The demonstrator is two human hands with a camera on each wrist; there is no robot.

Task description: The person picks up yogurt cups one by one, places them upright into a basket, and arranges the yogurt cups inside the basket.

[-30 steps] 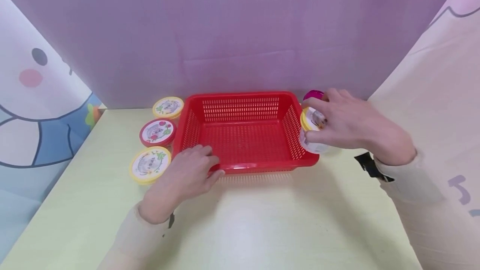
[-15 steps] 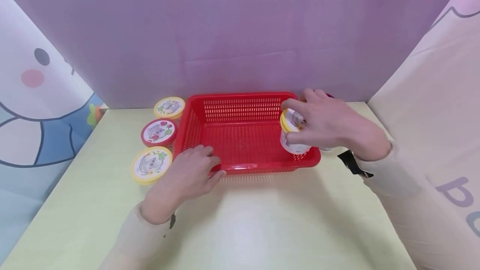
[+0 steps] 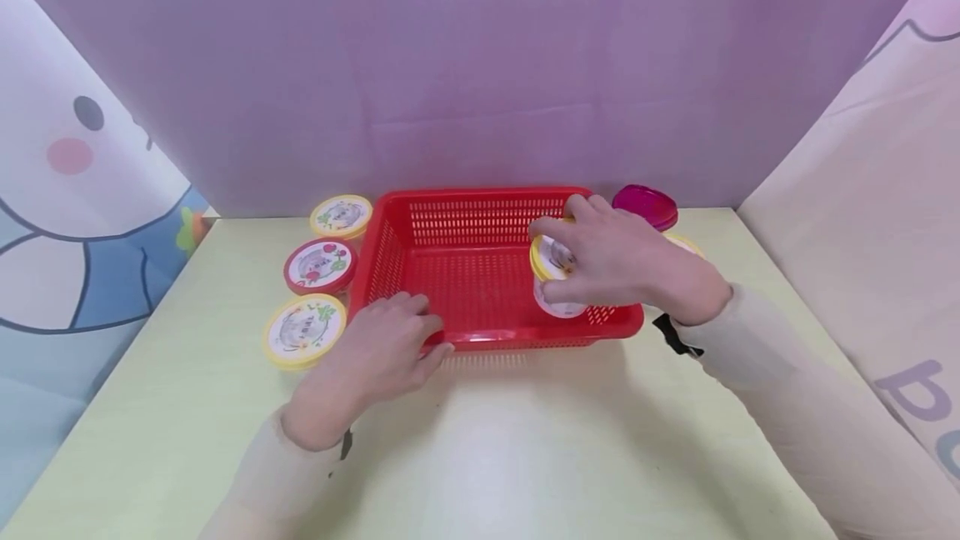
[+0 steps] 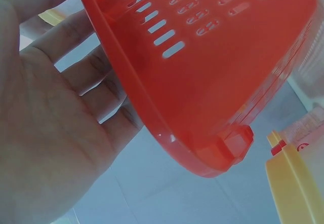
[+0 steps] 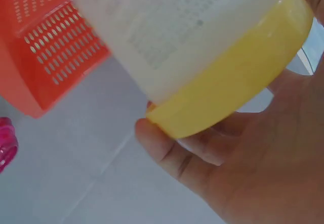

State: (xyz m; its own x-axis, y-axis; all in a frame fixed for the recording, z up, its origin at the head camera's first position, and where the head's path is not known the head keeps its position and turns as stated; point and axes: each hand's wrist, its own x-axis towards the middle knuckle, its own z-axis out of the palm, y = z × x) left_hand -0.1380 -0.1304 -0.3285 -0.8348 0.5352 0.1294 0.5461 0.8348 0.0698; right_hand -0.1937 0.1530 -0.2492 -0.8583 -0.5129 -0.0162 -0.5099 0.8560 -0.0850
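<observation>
My left hand holds the front left rim of a red plastic basket, its fingers curled over the edge. In the left wrist view, the fingers reach around the rim of the basket. Over the right half of the basket, my right hand grips a translucent jar by its yellow lid. The right wrist view has the thumb and fingers around this lid, with the jar's printed pale side above it. Part of the lid is hidden by the right hand.
Left of the basket stand a yellow-lidded jar, a red-lidded jar and another yellow-lidded jar. Behind the right hand are a magenta item and a partly hidden yellow-lidded container. A purple cloth hangs behind.
My right hand has carried the yellow-lidded jar leftward from beside the basket to over its right half. The magenta item and another yellow lid have come into view. My left hand stays put.
</observation>
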